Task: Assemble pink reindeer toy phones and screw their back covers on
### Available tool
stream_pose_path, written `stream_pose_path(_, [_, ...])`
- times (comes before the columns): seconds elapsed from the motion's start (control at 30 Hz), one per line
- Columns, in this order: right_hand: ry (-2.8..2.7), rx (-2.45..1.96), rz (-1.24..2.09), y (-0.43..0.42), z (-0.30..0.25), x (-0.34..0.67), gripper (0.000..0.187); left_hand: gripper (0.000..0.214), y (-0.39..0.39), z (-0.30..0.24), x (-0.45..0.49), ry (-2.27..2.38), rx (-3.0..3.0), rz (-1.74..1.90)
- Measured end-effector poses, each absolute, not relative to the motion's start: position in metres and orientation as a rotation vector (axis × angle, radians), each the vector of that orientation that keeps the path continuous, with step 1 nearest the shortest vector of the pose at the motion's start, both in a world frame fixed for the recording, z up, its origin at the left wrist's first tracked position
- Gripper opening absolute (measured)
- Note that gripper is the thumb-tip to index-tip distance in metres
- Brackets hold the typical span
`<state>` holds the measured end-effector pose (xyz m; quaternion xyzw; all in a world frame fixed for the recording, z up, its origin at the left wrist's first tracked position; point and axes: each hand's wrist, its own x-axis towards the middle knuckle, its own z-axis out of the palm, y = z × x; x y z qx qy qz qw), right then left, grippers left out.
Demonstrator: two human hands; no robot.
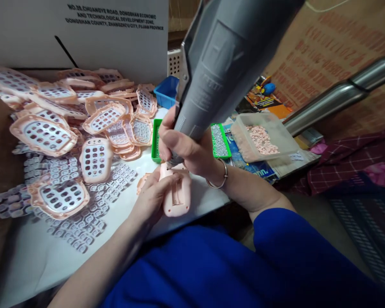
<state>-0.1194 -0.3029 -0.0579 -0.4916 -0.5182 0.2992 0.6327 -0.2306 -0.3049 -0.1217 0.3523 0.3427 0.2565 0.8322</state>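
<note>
My right hand (pixel 188 149) is wrapped round a big grey electric screwdriver (pixel 224 64) that hangs from above, its tip pressed down on the top end of a pink plastic shell (pixel 179 194). My left hand (pixel 152 196) grips that shell from the left side and steadies it on the white table (pixel 122 214). A thin bracelet circles my right wrist. The shell lies back side up with a rectangular recess showing.
A heap of pink keypad shells (pixel 96 158) and grey rubber keypads (pixel 64 171) fills the left. A green tray of screws (pixel 218 141) sits behind my hands, with a blue bin (pixel 167 90), a clear tub of pink parts (pixel 261 139) and a white carton (pixel 83 30) around it.
</note>
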Motion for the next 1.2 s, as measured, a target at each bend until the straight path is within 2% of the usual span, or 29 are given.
stream_pose_path(0.1, [-1.247, -0.855, 0.767, -0.302, -0.055, -0.108, 0.03, 0.045, -0.303, -0.116, -0.231, 0.744, 0.732, 0.516])
stream_pose_path(0.17, [-1.237, -0.801, 0.649, -0.298, -0.055, -0.098, 0.03, 0.045, -0.301, -0.111, -0.231, 0.772, 0.702, 0.556])
stream_pose_path(0.27, [-1.174, -0.903, 0.436, -0.286, -0.062, -0.078, 0.037, 0.044, -0.295, -0.104, -0.234, 0.771, 0.635, 0.731])
stream_pose_path(0.37, [-1.113, -1.028, 0.359, -0.27, -0.076, -0.06, 0.041, 0.048, -0.29, -0.1, -0.235, 0.737, 0.527, 0.868])
stream_pose_path(0.57, [-1.037, -1.071, 0.361, -0.251, -0.095, -0.05, 0.044, 0.046, -0.283, -0.097, -0.231, 0.755, 0.288, 0.975])
stream_pose_path(0.93, [-1.016, -1.243, 0.417, -0.245, -0.099, -0.05, 0.034, 0.039, -0.283, -0.094, -0.231, 0.784, 0.241, 1.022])
stream_pose_path(1.2, [-1.036, -1.154, 0.367, -0.244, -0.103, -0.051, 0.046, 0.024, -0.283, -0.092, -0.232, 0.864, 0.272, 1.022])
